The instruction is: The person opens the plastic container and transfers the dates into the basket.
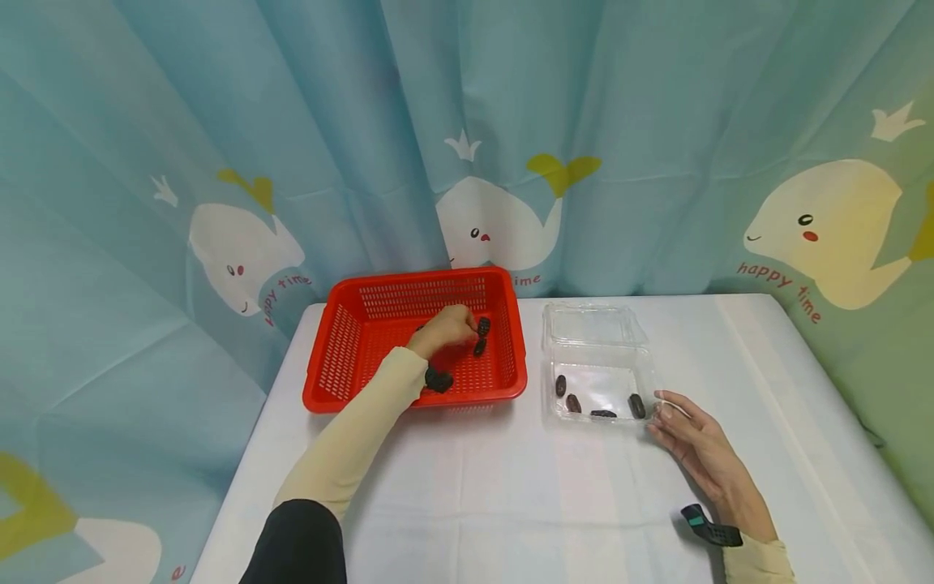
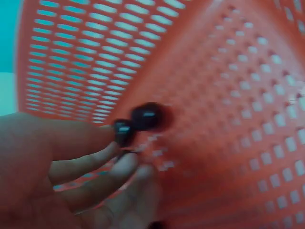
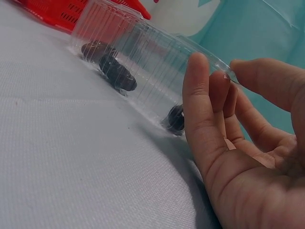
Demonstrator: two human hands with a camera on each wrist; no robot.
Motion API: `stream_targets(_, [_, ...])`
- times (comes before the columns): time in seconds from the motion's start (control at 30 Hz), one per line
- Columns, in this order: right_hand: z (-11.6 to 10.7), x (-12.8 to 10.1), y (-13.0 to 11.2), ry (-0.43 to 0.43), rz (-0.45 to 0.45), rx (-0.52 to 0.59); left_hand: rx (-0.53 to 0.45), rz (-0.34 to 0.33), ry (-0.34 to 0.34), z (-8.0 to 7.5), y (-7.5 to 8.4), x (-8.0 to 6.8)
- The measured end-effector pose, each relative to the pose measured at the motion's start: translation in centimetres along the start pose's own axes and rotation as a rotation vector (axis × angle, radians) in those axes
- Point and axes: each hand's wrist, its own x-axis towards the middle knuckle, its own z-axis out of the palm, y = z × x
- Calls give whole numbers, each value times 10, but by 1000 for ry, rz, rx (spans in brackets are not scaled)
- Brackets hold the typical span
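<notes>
I count four dates (image 1: 573, 403) in the clear box (image 1: 594, 383), right of centre; at least two left in the red basket (image 1: 423, 303), left of centre. Left hand (image 1: 447, 328) at those, can't tell if gripping; right hand (image 1: 696, 446) pinches box edge.

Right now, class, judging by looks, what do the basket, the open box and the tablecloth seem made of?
Basket: probably moulded plastic, slightly glossy red, with regular openings through its walls.
Box: likely thin clear plastic, shiny, with see-through ribbed walls.
Tablecloth: seemingly matte white fabric, finely textured and creased; which fibre, I can't tell.
</notes>
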Motion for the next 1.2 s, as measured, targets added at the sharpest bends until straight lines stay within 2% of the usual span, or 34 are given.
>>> stream_targets(0.1, [0, 0, 1, -5, -7, 7, 93, 45, 20, -9, 9, -6])
stream_targets(0.23, [0, 1, 2, -13, -11, 19, 133, 94, 93, -17, 22, -18])
stream_targets(0.37, [-1, 1, 3, -16, -5, 26, 169, 132, 185, -18, 34, -32])
stream_targets(0.53, [-3, 0, 3, -23, -14, 30, 213, 180, 265, -13, 55, -45])
stream_targets(0.87, [-1, 3, 2, -19, -2, 39, 186, 298, 357, 7, 90, -61])
stream_targets(1.2, [-2, 2, 2, -13, -5, -6, 136, 464, 310, 46, 125, -73])
